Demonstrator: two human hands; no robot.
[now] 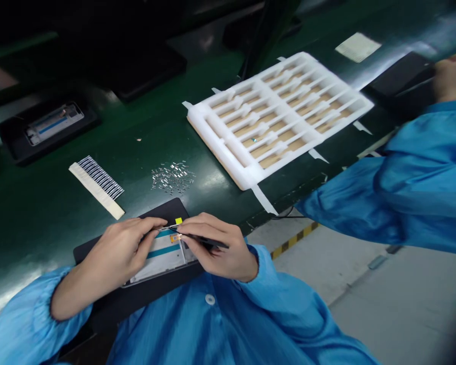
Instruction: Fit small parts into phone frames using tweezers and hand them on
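Note:
A metal phone frame [157, 261] with blue strips lies in a black holder [173, 207] at the bench's near edge. My right hand [220, 246] is closed around black tweezers [209, 240], whose tips meet the frame's upper edge. At that same edge the thumb and forefinger of my left hand [117, 248] are pinched together; what sits between them is too small to make out. Close to the tweezer tips are a yellow tab [179, 221] and an orange flex piece [175, 238] on the frame.
Beyond the holder lie a pile of tiny metal parts [173, 177] and a strip of thin pins [97, 186]. A white foam tray [231, 157] is taped to the green bench. Another frame in a black holder [13, 134] is left; a co-worker's blue sleeve [421, 167] is right.

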